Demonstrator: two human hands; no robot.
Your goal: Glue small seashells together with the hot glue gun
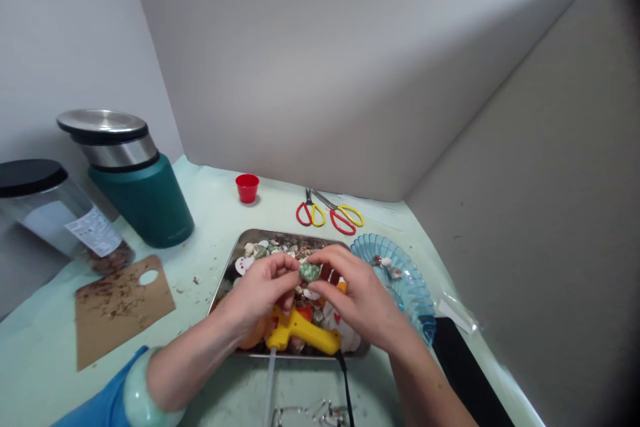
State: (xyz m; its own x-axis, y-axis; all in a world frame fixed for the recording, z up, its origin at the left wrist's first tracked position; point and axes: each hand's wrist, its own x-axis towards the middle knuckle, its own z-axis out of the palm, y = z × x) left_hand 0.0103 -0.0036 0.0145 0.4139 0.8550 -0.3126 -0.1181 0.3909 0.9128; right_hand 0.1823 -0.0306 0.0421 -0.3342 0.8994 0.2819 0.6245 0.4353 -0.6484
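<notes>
Over a metal tray (240, 243), both hands meet at a small rounded green mottled shell or stone (309, 271); its exact kind is hard to make out. My right hand (357, 290) comes from the right, thumb and forefinger closed around the piece. From the other side, the fingertips of my left hand (265, 290) press together at its left edge. Below them, a yellow hot glue gun (305, 333) lies across the tray's near side, a clear glue stick (271, 380) sticking out toward me. Shells and small pieces fill the tray, partly hidden by the hands.
A blue ribbed plate (417, 280) with several small shells stands right of the tray, near a black flat object (467, 373). Behind are two scissors (343, 217) and a red cup (247, 188). Leftward stand a green bottle (143, 200), a clear jar (65, 213) and a brown board (120, 307).
</notes>
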